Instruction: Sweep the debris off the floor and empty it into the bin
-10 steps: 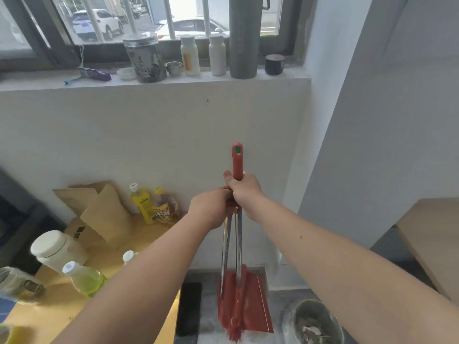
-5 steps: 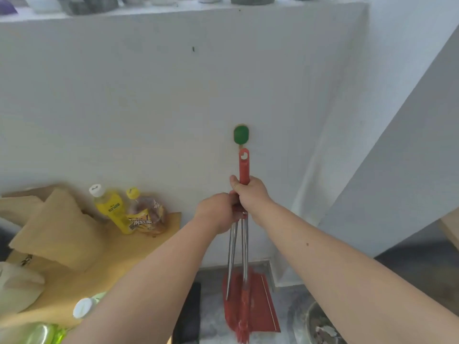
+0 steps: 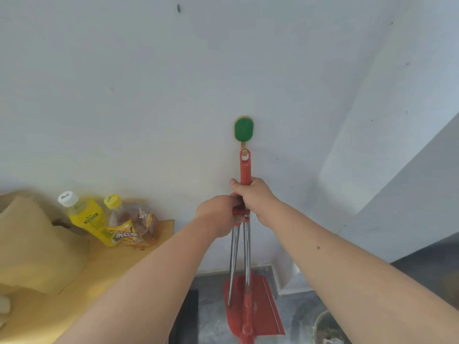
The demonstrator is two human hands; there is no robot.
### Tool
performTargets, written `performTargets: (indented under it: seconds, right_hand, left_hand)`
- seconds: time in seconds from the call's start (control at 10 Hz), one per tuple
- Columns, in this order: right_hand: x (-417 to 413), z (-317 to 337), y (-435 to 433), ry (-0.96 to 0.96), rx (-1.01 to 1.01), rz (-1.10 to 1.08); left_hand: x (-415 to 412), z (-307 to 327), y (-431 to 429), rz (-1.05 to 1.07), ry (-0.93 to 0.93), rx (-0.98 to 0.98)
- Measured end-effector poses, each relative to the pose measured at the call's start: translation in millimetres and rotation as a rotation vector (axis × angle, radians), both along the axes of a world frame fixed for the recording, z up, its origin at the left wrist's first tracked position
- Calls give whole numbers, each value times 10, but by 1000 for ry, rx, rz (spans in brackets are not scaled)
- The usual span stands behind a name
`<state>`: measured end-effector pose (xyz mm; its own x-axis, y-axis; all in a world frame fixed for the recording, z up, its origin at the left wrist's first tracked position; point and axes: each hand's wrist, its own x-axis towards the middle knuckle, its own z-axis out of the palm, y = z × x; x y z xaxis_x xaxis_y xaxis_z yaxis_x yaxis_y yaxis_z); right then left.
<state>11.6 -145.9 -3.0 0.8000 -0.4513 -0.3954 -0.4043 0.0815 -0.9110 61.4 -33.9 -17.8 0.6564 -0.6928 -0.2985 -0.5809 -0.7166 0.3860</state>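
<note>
A red broom [image 3: 246, 316] and a red dustpan [image 3: 263, 304] hang upright against the white wall, their metal shafts side by side. The broom's red grip [image 3: 245, 170] has its top loop on the peg of a green wall hook [image 3: 244, 129]. My right hand [image 3: 255, 198] is closed around that grip just below the hook. My left hand [image 3: 218, 214] is closed on the red grip of the other shaft, a little lower and to the left. A bin [image 3: 327, 328] with scraps inside shows at the bottom right, partly hidden by my right forearm.
A wooden table [image 3: 82, 281] at the left carries a yellow bottle [image 3: 87, 217], a brown tea bottle [image 3: 126, 224] and crumpled brown paper [image 3: 32, 244]. A dark gap lies between table and dustpan. The grey floor [image 3: 216, 316] runs below. A wall corner juts out at the right.
The view tilted down, so the window sill left the frame and the green hook appeared. The broom's top loop has come up onto the hook's peg. Both hands kept their grip.
</note>
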Motion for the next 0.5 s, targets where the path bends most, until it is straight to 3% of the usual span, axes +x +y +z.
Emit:
performTargets:
  seconds: [0.2,0.5]
  right_hand:
    - [24,-57,-34,-11,2,29]
    - [-391,36,-92,13,-118,8]
  left_hand:
    - [2,-97,4,54,-26,-4]
    - [-77,-127,87,15,-264,34]
